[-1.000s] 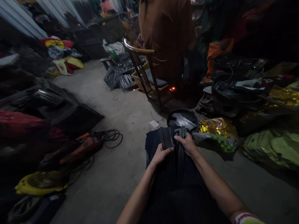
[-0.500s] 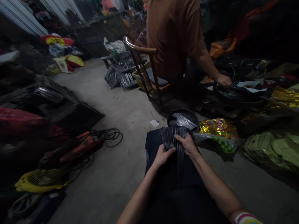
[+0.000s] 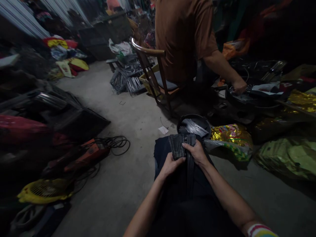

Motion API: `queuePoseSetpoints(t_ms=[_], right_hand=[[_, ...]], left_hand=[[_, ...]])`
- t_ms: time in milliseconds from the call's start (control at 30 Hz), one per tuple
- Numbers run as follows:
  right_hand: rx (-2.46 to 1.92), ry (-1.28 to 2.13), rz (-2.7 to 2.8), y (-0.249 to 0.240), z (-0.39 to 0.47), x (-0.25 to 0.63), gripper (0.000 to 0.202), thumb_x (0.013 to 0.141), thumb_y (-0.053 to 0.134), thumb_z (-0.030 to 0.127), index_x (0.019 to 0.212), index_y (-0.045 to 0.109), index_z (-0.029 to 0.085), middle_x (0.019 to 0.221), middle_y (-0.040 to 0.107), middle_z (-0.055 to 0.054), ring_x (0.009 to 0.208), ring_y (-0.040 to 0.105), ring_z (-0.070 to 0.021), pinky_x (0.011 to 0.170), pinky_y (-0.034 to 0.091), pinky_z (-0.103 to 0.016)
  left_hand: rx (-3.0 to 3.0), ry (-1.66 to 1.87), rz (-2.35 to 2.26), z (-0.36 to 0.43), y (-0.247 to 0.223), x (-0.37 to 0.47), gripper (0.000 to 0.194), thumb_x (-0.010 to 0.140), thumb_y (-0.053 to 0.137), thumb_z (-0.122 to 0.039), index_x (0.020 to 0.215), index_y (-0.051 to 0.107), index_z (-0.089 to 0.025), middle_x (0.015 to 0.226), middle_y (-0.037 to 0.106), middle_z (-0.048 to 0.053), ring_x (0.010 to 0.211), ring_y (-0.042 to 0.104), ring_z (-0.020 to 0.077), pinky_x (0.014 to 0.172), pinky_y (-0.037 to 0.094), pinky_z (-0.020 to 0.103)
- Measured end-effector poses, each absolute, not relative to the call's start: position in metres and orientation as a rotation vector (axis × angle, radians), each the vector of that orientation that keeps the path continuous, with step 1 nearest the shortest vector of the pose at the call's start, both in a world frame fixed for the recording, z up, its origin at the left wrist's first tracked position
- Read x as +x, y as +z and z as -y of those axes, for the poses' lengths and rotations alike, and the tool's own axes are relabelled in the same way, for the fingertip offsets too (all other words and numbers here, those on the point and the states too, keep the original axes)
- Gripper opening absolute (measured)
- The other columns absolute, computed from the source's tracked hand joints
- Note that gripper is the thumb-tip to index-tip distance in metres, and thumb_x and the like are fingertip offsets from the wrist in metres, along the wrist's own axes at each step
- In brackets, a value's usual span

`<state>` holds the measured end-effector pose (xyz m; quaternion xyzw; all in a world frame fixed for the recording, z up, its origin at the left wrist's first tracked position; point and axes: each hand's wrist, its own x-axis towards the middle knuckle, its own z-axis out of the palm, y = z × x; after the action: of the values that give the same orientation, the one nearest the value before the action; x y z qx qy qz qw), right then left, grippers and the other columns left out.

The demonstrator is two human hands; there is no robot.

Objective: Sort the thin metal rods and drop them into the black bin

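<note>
Over a dark cloth on my lap, my left hand is closed on a fanned bundle of thin dark rods, its thumb across their lower ends. My right hand grips a narrower bundle of similar long rods just to the right, thumb pointing left. The two bundles stand side by side with a small gap at their tops. The rods' lower ends fade into the dark cloth. Just beyond my hands, a round black basin holds more shiny strips.
A person in a brown shirt sits on a wooden chair ahead, one hand in a dark pan at right. Golden packets and a green sack lie right. An orange tool, cables and a yellow fan cover lie left.
The rods in my hands have separated into two bundles, with a gap at the top. My right hand has shifted slightly left. The other person's arm has moved slightly.
</note>
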<state>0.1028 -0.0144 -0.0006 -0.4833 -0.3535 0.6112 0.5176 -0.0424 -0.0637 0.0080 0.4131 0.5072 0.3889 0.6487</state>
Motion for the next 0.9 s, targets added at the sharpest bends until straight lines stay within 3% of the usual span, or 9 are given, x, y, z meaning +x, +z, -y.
queuePoseSetpoints(t_ms=[200, 333, 700, 900], right_hand=[[-1.166, 1.455, 0.876, -0.004, 0.016, 0.109, 0.037, 0.068, 0.079, 0.037, 0.097, 0.066, 0.018, 0.092, 0.072, -0.004, 0.080, 0.067, -0.0199, 0.077, 0.052, -0.033], [-1.185, 1.429, 0.902, -0.005, 0.016, 0.109, 0.038, 0.067, 0.079, 0.036, 0.097, 0.064, 0.018, 0.087, 0.071, -0.002, 0.075, 0.065, -0.0183, 0.074, 0.052, -0.032], [-1.181, 1.424, 0.938, -0.004, 0.015, 0.106, 0.042, 0.068, 0.079, 0.037, 0.102, 0.063, 0.018, 0.098, 0.071, -0.005, 0.088, 0.067, -0.0221, 0.082, 0.052, -0.036], [-1.200, 1.435, 0.922, -0.004, 0.015, 0.106, 0.045, 0.065, 0.080, 0.037, 0.101, 0.061, 0.019, 0.092, 0.071, -0.004, 0.081, 0.067, -0.0203, 0.078, 0.053, -0.034]], left_hand=[[0.904, 0.928, -1.145, 0.065, -0.005, -0.045, 0.039, 0.069, 0.079, -0.033, 0.099, 0.068, -0.010, 0.094, 0.071, 0.009, 0.082, 0.064, 0.0203, 0.077, 0.050, 0.030], [0.928, 0.915, -1.158, 0.062, -0.002, -0.043, 0.041, 0.067, 0.080, -0.035, 0.097, 0.070, -0.009, 0.092, 0.073, 0.009, 0.082, 0.065, 0.0216, 0.078, 0.051, 0.032], [0.938, 0.905, -1.196, 0.061, -0.005, -0.042, 0.046, 0.066, 0.081, -0.039, 0.099, 0.070, -0.009, 0.097, 0.074, 0.011, 0.087, 0.067, 0.0249, 0.080, 0.052, 0.033], [0.973, 0.882, -1.211, 0.059, -0.004, -0.040, 0.045, 0.066, 0.081, -0.041, 0.096, 0.071, -0.008, 0.093, 0.074, 0.010, 0.085, 0.067, 0.0248, 0.079, 0.052, 0.033]])
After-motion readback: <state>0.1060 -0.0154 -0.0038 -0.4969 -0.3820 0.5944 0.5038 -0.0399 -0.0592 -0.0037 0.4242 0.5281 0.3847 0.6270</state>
